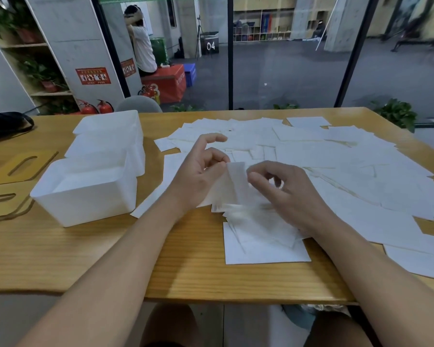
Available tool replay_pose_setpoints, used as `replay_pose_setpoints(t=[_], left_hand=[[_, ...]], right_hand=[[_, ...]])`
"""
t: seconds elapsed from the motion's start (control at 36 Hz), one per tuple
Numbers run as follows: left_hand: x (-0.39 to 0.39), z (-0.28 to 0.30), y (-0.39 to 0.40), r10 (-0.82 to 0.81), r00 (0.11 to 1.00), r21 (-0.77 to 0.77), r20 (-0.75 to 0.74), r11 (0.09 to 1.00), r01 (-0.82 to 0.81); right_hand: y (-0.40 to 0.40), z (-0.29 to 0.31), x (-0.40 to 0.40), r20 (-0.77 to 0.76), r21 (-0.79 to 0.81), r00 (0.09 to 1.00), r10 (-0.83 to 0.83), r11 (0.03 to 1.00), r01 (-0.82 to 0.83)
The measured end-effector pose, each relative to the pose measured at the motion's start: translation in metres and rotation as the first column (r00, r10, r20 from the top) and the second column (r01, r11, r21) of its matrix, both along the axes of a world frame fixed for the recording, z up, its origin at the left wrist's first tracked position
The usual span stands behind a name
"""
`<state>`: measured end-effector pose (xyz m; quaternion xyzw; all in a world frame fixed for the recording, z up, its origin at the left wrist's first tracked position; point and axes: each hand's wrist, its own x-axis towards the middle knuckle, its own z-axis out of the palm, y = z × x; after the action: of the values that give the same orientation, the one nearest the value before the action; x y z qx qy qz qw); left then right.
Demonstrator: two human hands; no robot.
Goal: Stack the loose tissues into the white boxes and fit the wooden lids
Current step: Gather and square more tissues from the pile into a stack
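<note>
Many loose white tissues lie spread over the right half of the wooden table. My left hand pinches the top edge of a small stack of tissues lifted off the table at the centre. My right hand hovers just right of that stack with curled fingers, its fingertips near the edge; whether it grips is unclear. Three white boxes stand in a row at the left: the nearest box, a middle box and a far box. Wooden lids with oval slots lie flat left of the boxes.
A black bag rests at the table's far left corner. More tissues lie by the front edge under my hands. Behind the table a grey chair back stands before a glass wall. A person sits far off on a red box.
</note>
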<state>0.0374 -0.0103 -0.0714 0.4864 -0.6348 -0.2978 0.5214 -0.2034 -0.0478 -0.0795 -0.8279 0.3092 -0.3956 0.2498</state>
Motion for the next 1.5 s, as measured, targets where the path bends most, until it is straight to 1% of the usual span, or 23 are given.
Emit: replay_pose_setpoints(t=[0.06,0.11,0.25,0.33,0.39,0.47,0.56,0.67,0.83,0.89,0.94,0.97,1.03,1.08,1.14,1.19,1.25,1.33,1.42,1.5], left_hand=[[-0.008,-0.003,-0.002,0.014,0.999,-0.035,0.035,0.999,-0.012],[-0.014,-0.006,-0.004,0.028,0.998,-0.060,0.064,0.998,-0.024],[-0.005,-0.011,-0.005,0.111,0.981,-0.078,0.156,0.992,-0.100],[0.008,-0.015,-0.005,0.149,0.964,-0.033,0.222,0.989,-0.145],[0.012,-0.017,-0.005,0.177,0.962,-0.023,0.206,0.984,-0.176],[0.017,-0.016,-0.004,0.189,0.971,0.005,0.146,0.981,-0.191],[0.019,-0.016,-0.002,0.137,0.977,0.058,0.166,0.987,-0.148],[0.016,-0.020,-0.001,0.111,0.954,0.079,0.277,0.987,-0.138],[0.017,-0.023,0.001,0.086,0.915,0.103,0.395,0.985,-0.137],[0.018,-0.024,0.001,0.118,0.901,0.093,0.417,0.981,-0.171],[0.022,-0.023,0.001,0.191,0.885,0.061,0.423,0.969,-0.239],[0.025,-0.022,0.001,0.244,0.872,0.037,0.424,0.958,-0.286],[0.035,-0.020,0.003,0.365,0.823,-0.007,0.436,0.915,-0.403],[0.046,-0.020,0.008,0.476,0.741,-0.042,0.474,0.852,-0.521],[0.057,-0.020,0.014,0.535,0.661,-0.074,0.526,0.803,-0.591],[0.063,-0.020,0.018,0.535,0.610,-0.075,0.585,0.784,-0.616],[0.064,-0.019,0.021,0.501,0.553,-0.040,0.666,0.764,-0.644],[0.060,-0.023,0.026,0.443,0.478,0.000,0.759,0.733,-0.680],[0.057,-0.023,0.028,0.426,0.471,0.035,0.773,0.712,-0.701],[0.057,-0.022,0.028,0.413,0.462,0.040,0.785,0.710,-0.703]], right_hand=[[0.003,0.002,0.003,0.073,0.029,0.995,0.064,0.997,-0.066],[0.004,0.002,0.004,0.109,0.034,0.992,0.058,0.997,-0.062],[-0.003,-0.003,0.002,0.125,-0.001,0.987,-0.099,0.995,0.100],[-0.009,-0.002,-0.003,0.187,0.057,0.972,-0.146,0.989,0.138],[-0.013,-0.002,-0.005,0.201,0.123,0.963,-0.181,0.980,0.158],[-0.016,-0.004,-0.005,0.179,0.183,0.953,-0.244,0.960,0.211],[-0.019,-0.008,-0.008,0.165,0.214,0.936,-0.310,0.938,0.273],[-0.019,-0.013,-0.007,0.070,0.144,0.911,-0.407,0.907,0.395],[-0.021,-0.021,-0.007,-0.048,0.095,0.907,-0.419,0.902,0.422],[-0.020,-0.020,-0.008,-0.101,0.068,0.906,-0.411,0.906,0.419],[-0.019,-0.019,-0.010,-0.124,-0.021,0.892,-0.434,0.900,0.435],[-0.019,-0.018,-0.010,-0.123,-0.063,0.886,-0.448,0.894,0.443],[-0.018,-0.015,-0.011,-0.098,-0.094,0.893,-0.439,0.897,0.431],[-0.017,-0.014,-0.010,-0.085,-0.079,0.923,-0.376,0.926,0.370],[-0.014,-0.013,-0.006,-0.103,-0.049,0.949,-0.297,0.955,0.294],[-0.011,-0.013,-0.002,-0.142,-0.026,0.958,-0.247,0.969,0.246],[-0.010,-0.014,-0.001,-0.174,-0.015,0.959,-0.225,0.974,0.225],[-0.010,-0.014,-0.003,-0.166,0.010,0.964,-0.206,0.977,0.211],[-0.010,-0.013,-0.003,-0.157,0.033,0.969,-0.192,0.979,0.199],[-0.011,-0.013,-0.003,-0.174,0.034,0.967,-0.185,0.981,0.193]])
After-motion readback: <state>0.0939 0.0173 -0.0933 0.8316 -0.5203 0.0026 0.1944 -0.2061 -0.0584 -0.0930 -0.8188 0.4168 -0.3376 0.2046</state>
